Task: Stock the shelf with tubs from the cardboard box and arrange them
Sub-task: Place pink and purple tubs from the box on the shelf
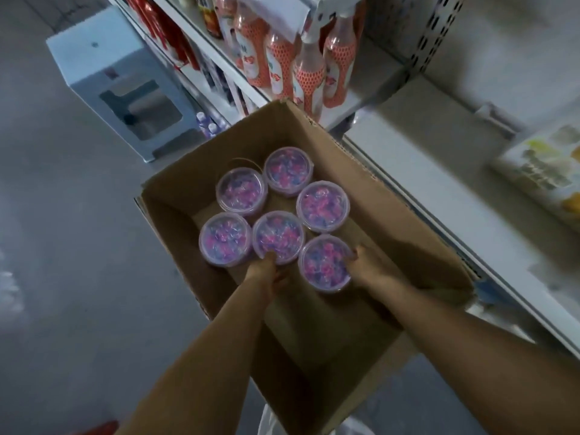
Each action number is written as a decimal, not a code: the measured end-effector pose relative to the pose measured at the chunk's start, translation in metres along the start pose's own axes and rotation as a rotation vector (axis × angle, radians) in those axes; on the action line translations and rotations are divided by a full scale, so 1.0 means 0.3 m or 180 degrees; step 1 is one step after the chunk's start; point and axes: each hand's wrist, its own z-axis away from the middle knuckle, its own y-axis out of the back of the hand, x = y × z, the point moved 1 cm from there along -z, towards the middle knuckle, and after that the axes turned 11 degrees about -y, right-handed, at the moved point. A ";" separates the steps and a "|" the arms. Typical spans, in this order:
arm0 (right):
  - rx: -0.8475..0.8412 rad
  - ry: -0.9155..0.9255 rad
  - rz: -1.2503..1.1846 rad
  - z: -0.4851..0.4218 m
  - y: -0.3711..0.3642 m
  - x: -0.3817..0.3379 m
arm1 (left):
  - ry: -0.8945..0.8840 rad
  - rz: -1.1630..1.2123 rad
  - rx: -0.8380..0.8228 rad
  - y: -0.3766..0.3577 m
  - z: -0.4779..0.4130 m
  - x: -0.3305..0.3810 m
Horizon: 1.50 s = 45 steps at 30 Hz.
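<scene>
An open cardboard box stands on the floor beside the white shelf. Several clear round tubs filled with pink, purple and blue pieces sit in its far half. My left hand grips the near edge of the middle front tub, thumb on its lid. My right hand wraps the right side of the nearest tub. Both tubs seem to rest on the box floor, though I cannot tell for sure.
Pink-netted bottles fill the shelf above the box. A white carton with a window stands on the grey floor at the left. Pale packets lie on the shelf at the right. The near half of the box holds nothing.
</scene>
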 end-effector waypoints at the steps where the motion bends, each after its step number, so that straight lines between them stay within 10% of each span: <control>1: 0.0024 -0.0038 -0.0106 -0.010 -0.009 0.000 | 0.0024 0.0098 0.0046 -0.010 -0.020 0.001; 30: 0.0084 0.0201 -0.4433 0.873 0.465 0.320 | -0.1798 -0.1185 -0.1429 0.009 0.814 0.231; 45: 0.1248 0.0897 -0.5086 1.569 0.681 1.297 | -0.2269 -0.1548 -0.2738 -0.316 1.640 -0.276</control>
